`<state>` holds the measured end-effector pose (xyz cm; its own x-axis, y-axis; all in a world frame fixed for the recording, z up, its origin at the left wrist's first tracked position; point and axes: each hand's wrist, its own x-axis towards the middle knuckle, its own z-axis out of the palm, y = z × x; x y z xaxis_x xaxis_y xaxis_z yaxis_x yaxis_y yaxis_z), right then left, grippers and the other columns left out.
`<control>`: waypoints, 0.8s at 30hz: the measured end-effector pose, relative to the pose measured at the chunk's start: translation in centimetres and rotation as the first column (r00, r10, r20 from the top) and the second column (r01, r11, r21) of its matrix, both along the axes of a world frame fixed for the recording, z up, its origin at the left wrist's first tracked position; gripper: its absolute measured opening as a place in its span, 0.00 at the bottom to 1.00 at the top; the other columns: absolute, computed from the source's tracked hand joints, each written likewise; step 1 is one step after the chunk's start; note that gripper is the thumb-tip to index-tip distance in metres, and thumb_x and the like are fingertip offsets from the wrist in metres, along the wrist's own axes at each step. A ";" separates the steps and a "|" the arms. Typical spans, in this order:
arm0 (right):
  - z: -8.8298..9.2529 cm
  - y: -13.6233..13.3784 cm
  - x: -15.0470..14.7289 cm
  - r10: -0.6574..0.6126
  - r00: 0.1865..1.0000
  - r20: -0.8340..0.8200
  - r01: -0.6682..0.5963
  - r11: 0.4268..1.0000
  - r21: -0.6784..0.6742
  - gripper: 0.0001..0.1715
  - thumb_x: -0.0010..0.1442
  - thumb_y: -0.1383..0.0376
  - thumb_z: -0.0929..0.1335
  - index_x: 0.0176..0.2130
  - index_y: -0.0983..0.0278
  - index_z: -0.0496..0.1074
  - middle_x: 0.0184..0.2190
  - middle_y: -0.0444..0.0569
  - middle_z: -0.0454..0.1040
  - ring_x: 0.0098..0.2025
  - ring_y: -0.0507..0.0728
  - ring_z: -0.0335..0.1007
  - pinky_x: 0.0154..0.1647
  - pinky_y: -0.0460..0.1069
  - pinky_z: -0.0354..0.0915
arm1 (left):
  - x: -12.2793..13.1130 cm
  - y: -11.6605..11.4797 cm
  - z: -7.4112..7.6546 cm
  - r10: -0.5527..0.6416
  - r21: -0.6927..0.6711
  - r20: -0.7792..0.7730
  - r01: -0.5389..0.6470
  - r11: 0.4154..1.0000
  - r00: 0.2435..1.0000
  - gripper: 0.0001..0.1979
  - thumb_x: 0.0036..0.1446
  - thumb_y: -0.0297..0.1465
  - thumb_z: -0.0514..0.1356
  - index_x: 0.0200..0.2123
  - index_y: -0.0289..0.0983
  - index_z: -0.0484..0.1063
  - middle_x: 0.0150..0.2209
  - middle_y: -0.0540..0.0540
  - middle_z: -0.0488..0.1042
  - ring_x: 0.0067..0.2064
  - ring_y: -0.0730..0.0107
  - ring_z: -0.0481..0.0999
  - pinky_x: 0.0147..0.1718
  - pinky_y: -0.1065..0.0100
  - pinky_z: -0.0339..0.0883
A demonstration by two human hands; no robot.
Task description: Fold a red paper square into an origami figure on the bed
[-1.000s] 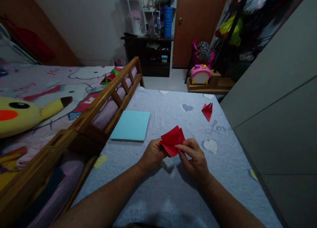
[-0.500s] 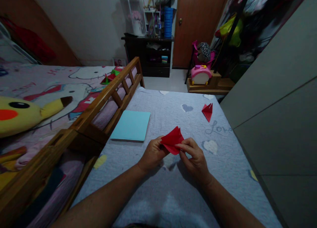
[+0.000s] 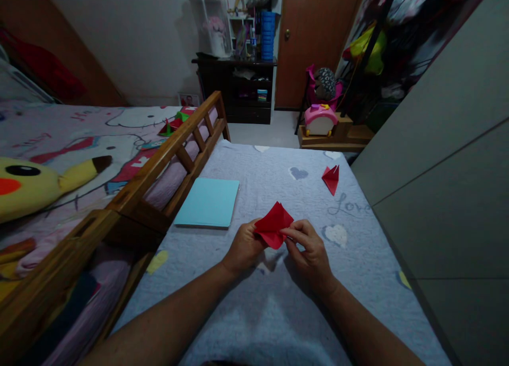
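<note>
A piece of folded red paper (image 3: 274, 224) is held between both hands above the bed, its pointed flaps spread out. My left hand (image 3: 245, 246) grips its left corner, thumb and fingers closed on it. At the paper's right side, my right hand (image 3: 308, 253) pinches the edge between thumb and fingertips. Farther off to the right, a second folded red paper piece (image 3: 331, 180) lies on the bedspread, apart from both hands. A light blue square pad or book (image 3: 208, 202) rests flat to the left of my hands.
The pale blue bedspread (image 3: 254, 170) lies under my hands. A wooden bed rail (image 3: 159, 159) runs along the left, with a yellow plush toy (image 3: 29, 188) beyond it. White cabinet panels (image 3: 449, 207) stand at the right. A pink toy case (image 3: 320, 121) sits past the bed's end.
The paper's flaps have spread wider and it has turned slightly in my hands. Both hands keep their hold. The whole view has shifted a little.
</note>
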<state>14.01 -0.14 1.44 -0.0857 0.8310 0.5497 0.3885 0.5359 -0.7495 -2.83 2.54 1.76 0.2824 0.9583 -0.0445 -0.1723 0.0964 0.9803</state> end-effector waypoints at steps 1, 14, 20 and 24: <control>-0.1 0.0 0.0 -0.003 1.000 -0.002 0.003 1.000 -0.001 0.15 0.63 0.73 0.66 0.46 0.59 0.78 0.37 0.48 0.69 0.40 0.55 0.68 0.39 0.51 0.68 | 0.0 0.1 -0.1 -0.001 0.002 0.002 0.001 1.000 1.000 0.15 0.45 0.35 0.73 0.36 0.32 0.81 0.33 0.44 0.81 0.37 0.62 0.77 0.42 0.64 0.71; -0.4 0.7 0.0 0.028 0.992 -0.125 -0.049 0.985 -0.167 0.14 0.64 0.72 0.66 0.42 0.56 0.78 0.35 0.46 0.68 0.39 0.54 0.68 0.39 0.49 0.66 | 0.0 0.5 -1.2 0.005 -0.002 -0.115 -0.005 1.000 0.993 0.11 0.50 0.33 0.69 0.36 0.32 0.80 0.33 0.45 0.80 0.32 0.70 0.75 0.34 0.70 0.68; -0.5 0.8 0.0 0.063 0.990 -0.123 -0.085 0.979 -0.183 0.12 0.64 0.71 0.66 0.41 0.57 0.77 0.35 0.46 0.69 0.38 0.54 0.68 0.38 0.48 0.65 | 0.2 0.7 -0.9 -0.010 0.003 -0.077 0.010 1.000 0.997 0.16 0.50 0.36 0.70 0.39 0.32 0.81 0.39 0.42 0.81 0.39 0.63 0.78 0.42 0.65 0.71; -0.5 0.7 0.0 0.063 0.991 -0.115 -0.082 0.981 -0.175 0.13 0.64 0.72 0.66 0.42 0.57 0.77 0.36 0.46 0.68 0.39 0.54 0.67 0.39 0.48 0.65 | 0.2 0.6 -0.8 -0.019 -0.007 -0.057 0.018 1.000 0.998 0.17 0.50 0.37 0.71 0.40 0.32 0.81 0.39 0.41 0.82 0.39 0.63 0.79 0.42 0.65 0.71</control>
<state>13.98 0.52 0.92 -0.0974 0.9104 0.4021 0.2652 0.4132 -0.8712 -2.62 3.18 0.94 0.2969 0.9526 -0.0668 -0.1146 0.1050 0.9878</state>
